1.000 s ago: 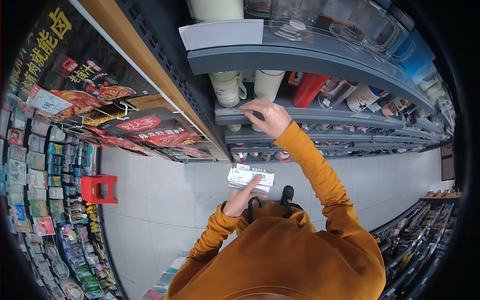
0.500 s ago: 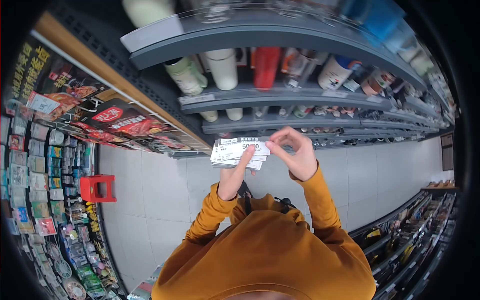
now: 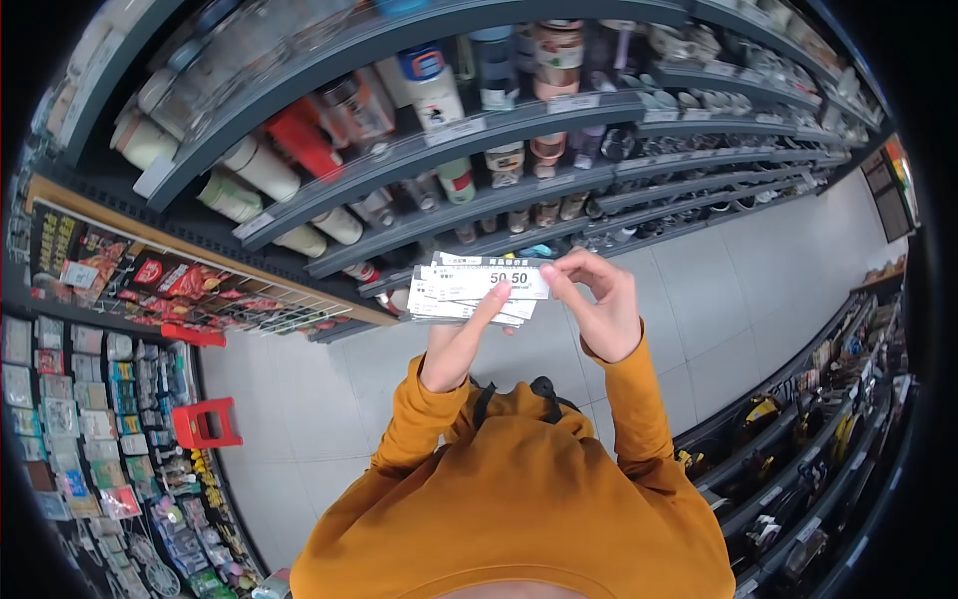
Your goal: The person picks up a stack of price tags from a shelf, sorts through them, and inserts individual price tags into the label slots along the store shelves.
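A fanned stack of white price labels (image 3: 469, 307) is held in front of my chest, the top one printed "50.50". My left hand (image 3: 461, 339) grips the stack from below, its thumb pressed flat on the top label. At the right end of that label, the thumb and forefinger of my right hand (image 3: 599, 295) pinch its edge. The lower labels stick out unevenly to the left and below, and most of their print is covered. The left fingers are largely hidden beneath the stack.
Curved-looking dark shelves (image 3: 399, 165) with bottles and cups, such as a white bottle (image 3: 436, 100), rise ahead. Food packets (image 3: 170, 285) hang at left. A red stool (image 3: 207, 423) stands on the tiled floor (image 3: 309, 399) near hanging small goods (image 3: 75, 419). More shelving (image 3: 798, 479) lines the right.
The view has swung to the right, so the shelves ahead appear shifted left and tilted. Both hands keep their hold on the labels, and the right still pinches the top one's end.
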The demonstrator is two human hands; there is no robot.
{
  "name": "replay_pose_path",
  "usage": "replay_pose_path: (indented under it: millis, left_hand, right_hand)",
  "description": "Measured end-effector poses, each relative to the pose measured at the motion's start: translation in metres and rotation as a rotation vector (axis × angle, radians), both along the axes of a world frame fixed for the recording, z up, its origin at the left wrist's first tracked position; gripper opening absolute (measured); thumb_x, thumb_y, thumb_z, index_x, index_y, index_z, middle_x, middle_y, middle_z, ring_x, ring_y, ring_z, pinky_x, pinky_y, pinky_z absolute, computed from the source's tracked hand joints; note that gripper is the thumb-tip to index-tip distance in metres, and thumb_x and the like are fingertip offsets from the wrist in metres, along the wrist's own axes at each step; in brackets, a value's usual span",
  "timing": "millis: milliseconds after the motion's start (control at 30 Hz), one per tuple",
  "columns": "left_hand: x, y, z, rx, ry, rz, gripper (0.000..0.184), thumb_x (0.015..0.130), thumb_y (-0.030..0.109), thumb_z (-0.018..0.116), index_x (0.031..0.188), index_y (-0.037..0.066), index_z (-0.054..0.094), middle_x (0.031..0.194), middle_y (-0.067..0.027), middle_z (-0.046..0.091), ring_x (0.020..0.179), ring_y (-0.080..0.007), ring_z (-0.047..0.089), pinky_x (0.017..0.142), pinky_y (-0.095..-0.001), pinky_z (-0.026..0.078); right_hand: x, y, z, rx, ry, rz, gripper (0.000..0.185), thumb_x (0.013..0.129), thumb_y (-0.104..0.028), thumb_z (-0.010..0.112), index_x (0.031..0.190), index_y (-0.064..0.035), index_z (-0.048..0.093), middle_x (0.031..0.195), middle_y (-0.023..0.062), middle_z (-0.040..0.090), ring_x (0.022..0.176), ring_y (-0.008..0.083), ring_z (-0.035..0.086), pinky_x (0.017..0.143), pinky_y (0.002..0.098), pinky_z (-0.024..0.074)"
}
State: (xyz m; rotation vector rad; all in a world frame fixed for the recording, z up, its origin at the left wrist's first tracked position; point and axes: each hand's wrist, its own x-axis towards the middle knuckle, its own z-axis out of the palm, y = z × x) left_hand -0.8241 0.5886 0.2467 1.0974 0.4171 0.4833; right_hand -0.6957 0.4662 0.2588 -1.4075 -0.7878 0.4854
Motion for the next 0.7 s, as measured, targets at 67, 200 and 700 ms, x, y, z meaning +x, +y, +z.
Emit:
replay_pose_path:
  millis: [67,200,700]
  left_hand:
    - [0.017,-0.023,0.002,0.008,-0.008,-0.004,0.017,0.092,0.011,0.060,0.103,-0.001,0.061,0.088,-0.0059,0.063,0.070,-0.0123,0.058,0.057,-0.0252,0.047]
    - [0.040,-0.057,0.004,0.019,0.017,-0.024,0.017,0.091,0.011,0.061,0.103,-0.001,0.061,0.089,-0.0062,0.063,0.073,-0.0129,0.059,0.054,-0.0251,0.047]
    - [0.098,-0.066,-0.014,-0.108,0.036,-0.139,0.027,0.093,0.014,0.059,0.115,-0.001,0.056,0.105,-0.0104,0.063,0.087,-0.0168,0.063,0.064,-0.0299,0.056]
  right_hand:
    - [0.011,-0.026,0.002,-0.002,0.009,-0.041,0.014,0.089,-0.010,0.063,0.088,0.0042,0.064,0.079,0.0051,0.063,0.073,0.0092,0.058,0.070,0.0234,0.0457]
    - [0.034,-0.066,-0.005,0.077,0.036,-0.095,0.015,0.091,-0.011,0.060,0.093,0.0037,0.062,0.079,0.0033,0.061,0.071,0.0080,0.055,0.068,0.0230,0.0447]
    - [0.088,-0.083,-0.037,0.151,0.178,-0.133,0.018,0.086,0.001,0.064,0.102,0.0042,0.058,0.101,0.0068,0.060,0.094,0.0128,0.060,0.081,0.0264,0.0499]
